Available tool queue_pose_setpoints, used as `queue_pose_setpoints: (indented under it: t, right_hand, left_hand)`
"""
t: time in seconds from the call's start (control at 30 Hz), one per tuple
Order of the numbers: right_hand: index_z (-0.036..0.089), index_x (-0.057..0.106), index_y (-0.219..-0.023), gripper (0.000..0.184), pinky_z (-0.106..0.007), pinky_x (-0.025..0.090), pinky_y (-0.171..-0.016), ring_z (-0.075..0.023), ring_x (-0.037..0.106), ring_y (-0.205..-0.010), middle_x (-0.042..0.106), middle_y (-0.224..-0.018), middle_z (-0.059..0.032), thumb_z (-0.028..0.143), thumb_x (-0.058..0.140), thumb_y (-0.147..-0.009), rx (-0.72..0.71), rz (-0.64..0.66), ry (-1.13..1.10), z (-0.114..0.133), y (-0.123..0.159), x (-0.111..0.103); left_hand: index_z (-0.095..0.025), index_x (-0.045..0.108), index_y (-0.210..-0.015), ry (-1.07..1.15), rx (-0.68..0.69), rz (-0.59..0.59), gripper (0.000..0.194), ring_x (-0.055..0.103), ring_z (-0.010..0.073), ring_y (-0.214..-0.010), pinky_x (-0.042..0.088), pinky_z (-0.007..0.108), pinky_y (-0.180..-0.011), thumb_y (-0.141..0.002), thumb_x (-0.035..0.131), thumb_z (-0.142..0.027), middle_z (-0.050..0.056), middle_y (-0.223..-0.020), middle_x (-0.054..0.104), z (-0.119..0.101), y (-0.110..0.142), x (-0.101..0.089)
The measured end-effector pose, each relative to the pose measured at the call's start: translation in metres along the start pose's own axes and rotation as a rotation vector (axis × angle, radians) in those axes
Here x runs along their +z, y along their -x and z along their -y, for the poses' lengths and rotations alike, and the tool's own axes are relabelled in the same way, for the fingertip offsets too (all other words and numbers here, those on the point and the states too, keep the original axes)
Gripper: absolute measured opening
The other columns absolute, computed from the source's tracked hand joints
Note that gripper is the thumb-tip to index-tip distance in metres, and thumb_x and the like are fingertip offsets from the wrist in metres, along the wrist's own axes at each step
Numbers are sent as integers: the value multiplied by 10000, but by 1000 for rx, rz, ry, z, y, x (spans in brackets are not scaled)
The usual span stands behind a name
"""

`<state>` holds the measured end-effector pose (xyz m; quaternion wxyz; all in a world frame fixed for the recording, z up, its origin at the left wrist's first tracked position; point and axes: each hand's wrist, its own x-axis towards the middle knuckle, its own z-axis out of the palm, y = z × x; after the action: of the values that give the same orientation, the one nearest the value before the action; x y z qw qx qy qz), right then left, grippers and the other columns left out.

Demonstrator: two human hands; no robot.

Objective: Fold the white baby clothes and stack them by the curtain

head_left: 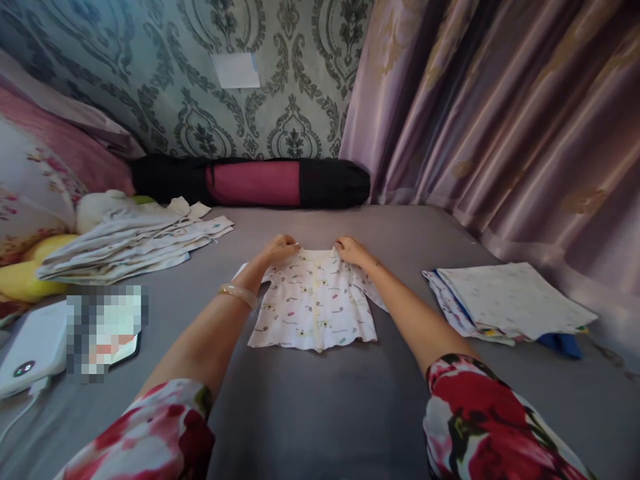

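A small white baby shirt (315,307) with a scattered print and a yellowish line of fastenings down its front lies spread on the grey bed sheet (320,407). Its collar end points away from me. My left hand (281,249) pinches the shirt at the left shoulder beside the collar. At the right shoulder my right hand (350,250) pinches the cloth in the same way. Both sleeves are partly hidden by my hands and forearms.
Folded clothes (515,300) are stacked at right. Layered pale clothes (140,240) lie at left, near a white power bank (37,343) with a cable and a blurred phone-like object (113,333). A black and maroon bolster (253,183) lines the wall; a curtain (480,120) hangs at right.
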<state>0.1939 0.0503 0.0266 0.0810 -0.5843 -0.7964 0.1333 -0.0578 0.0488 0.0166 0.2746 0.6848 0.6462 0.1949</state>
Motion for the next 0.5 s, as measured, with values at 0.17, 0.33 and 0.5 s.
queue_pose_setpoints:
  t: [0.17,0.33,0.5]
  right_hand:
    - [181,647,-1041,230,-257,428,-815,-192,620,-1003,682,-1101,-103,251,443,-959,4,12,-18,-2,-10,5]
    - [167,564,-1128,268,-287,414,-842,-204,578,-1039,605,-1162,-128,204,332,-998,-36,-181,79,0,-10,11]
    - [152,550,-1126,339,-333,403,-818,-251,544,-1025,555,-1172,-168,77,262,-963,-64,-256,327,9,-16,15]
  left_hand:
    - [-146,699,-804,-19,109,-27,280,559,171,-718,416,272,-664,-801,509,-353,33,-695,627,-1,-9,6]
    - [-163,682,-954,-237,249,-286,290,554,234,-938,406,354,-845,-901,437,-309,115,-950,652,-2,-10,11]
    - [-140,629,-1053,-580,341,-416,368,498,315,-1043,361,440,-866,-975,308,-302,186,-1072,597,-8,-11,13]
